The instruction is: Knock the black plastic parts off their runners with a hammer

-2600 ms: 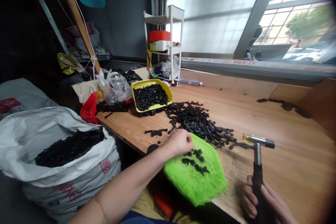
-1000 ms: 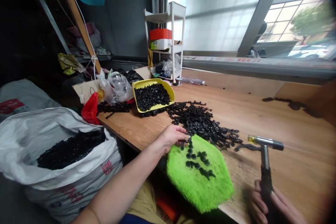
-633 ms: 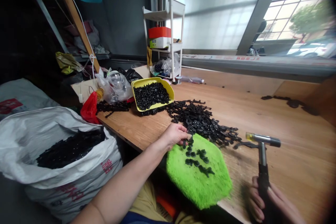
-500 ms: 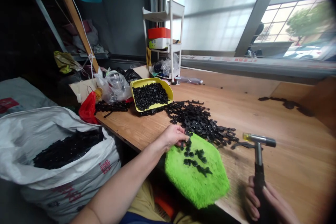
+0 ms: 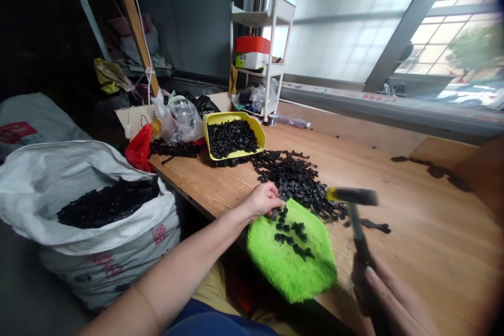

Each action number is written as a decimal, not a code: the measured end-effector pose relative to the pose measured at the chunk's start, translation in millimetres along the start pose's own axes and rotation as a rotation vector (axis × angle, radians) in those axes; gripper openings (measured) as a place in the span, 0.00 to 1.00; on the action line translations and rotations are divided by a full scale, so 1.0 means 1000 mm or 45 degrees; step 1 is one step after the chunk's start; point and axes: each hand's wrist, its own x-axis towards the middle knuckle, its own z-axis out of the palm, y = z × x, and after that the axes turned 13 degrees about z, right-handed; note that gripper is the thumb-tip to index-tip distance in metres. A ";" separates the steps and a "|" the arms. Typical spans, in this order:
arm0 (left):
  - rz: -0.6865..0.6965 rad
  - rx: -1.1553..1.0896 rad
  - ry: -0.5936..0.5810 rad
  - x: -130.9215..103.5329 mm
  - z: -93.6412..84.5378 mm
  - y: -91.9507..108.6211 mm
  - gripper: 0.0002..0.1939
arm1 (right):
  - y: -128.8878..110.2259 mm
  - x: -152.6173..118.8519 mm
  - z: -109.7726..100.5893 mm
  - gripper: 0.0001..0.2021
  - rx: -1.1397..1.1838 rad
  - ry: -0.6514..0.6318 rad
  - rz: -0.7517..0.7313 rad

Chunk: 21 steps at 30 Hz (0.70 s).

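My left hand (image 5: 264,200) pinches a small black part (image 5: 274,214) at the upper left edge of a fuzzy green pad (image 5: 291,268). My right hand (image 5: 378,289) is wrapped round the dark handle of a small hammer (image 5: 356,197), whose yellow-and-black head is raised right of the pad and slightly blurred. Several small black pieces (image 5: 302,252) lie on the green pad. Just behind it, a heap of black strips with round knobs (image 5: 295,173) spreads over the wooden table (image 5: 413,241).
A yellow scoop (image 5: 258,131) full of black pieces stands behind the heap. On the left is a white sack (image 5: 165,220) holding black material. Plastic bags (image 5: 183,121) and a white shelf rack (image 5: 275,37) are at the back. Black strips (image 5: 437,170) lie far right.
My right hand has moved the hammer left, closer to the pad, and its head now tilts. My left hand keeps its pinch at the pad's edge. The camera view has shifted slightly.
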 end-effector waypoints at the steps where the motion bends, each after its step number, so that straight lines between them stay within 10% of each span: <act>1: -0.003 -0.003 0.000 0.000 0.000 0.001 0.10 | 0.001 0.006 -0.002 0.24 -0.150 -0.015 -0.119; 21: -0.003 0.029 0.016 0.001 0.000 0.001 0.10 | -0.037 0.014 0.012 0.18 -0.712 -0.024 -0.302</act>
